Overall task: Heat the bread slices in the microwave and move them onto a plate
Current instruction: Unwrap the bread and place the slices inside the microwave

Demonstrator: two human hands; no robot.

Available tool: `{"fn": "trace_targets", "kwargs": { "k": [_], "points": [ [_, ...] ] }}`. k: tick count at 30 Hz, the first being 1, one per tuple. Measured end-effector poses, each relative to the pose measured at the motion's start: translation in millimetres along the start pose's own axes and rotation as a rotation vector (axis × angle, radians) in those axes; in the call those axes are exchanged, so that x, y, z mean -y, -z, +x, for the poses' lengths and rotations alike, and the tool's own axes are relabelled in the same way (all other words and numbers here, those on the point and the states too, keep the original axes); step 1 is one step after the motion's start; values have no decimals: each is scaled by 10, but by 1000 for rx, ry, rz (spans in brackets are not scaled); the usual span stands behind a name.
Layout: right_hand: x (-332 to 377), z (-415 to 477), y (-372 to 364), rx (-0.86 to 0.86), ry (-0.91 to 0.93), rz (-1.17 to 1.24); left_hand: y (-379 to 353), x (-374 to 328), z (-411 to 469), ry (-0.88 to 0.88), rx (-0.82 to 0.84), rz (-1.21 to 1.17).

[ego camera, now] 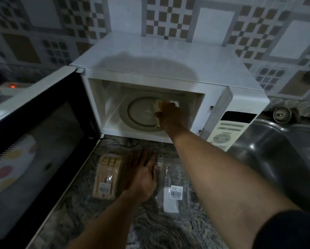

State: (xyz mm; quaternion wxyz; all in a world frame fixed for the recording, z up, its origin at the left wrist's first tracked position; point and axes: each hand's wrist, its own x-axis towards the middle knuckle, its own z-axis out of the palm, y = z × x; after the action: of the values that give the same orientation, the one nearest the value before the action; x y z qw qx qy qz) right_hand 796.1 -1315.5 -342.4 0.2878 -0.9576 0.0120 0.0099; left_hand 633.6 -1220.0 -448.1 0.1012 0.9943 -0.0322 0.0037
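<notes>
Pale, soft and light, likely squashing easily: holding square bread slices (pixel 159 103) by their edges in curled right hand (pixel 169 115) inside open white box microwave (pixel 168 58), over round glass turntable (pixel 139 114); resting flat, spread left hand (pixel 141 175) on clear plastic bread packet (pixel 106 177)

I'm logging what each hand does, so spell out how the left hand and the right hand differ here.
The right hand reaches inside the open microwave, while the left hand is outside, low over the counter. The right hand grips bread slices above the turntable; the left hand lies with fingers straight on the bread pack, gripping nothing. Both are bare.
</notes>
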Motion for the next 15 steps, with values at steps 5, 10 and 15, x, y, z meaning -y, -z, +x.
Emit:
{"fn": "trace_targets", "kwargs": {
  "k": [5, 10, 15],
  "points": [
    [33, -60, 79, -6, -8, 29, -2, 19, -3, -4, -16, 21],
    [40, -381, 274, -122, 20, 8, 12, 25, -19, -23, -36, 63],
    [147, -759, 474, -15, 10, -29, 2, 5, 0, -27, 2, 15]
  ]
}}
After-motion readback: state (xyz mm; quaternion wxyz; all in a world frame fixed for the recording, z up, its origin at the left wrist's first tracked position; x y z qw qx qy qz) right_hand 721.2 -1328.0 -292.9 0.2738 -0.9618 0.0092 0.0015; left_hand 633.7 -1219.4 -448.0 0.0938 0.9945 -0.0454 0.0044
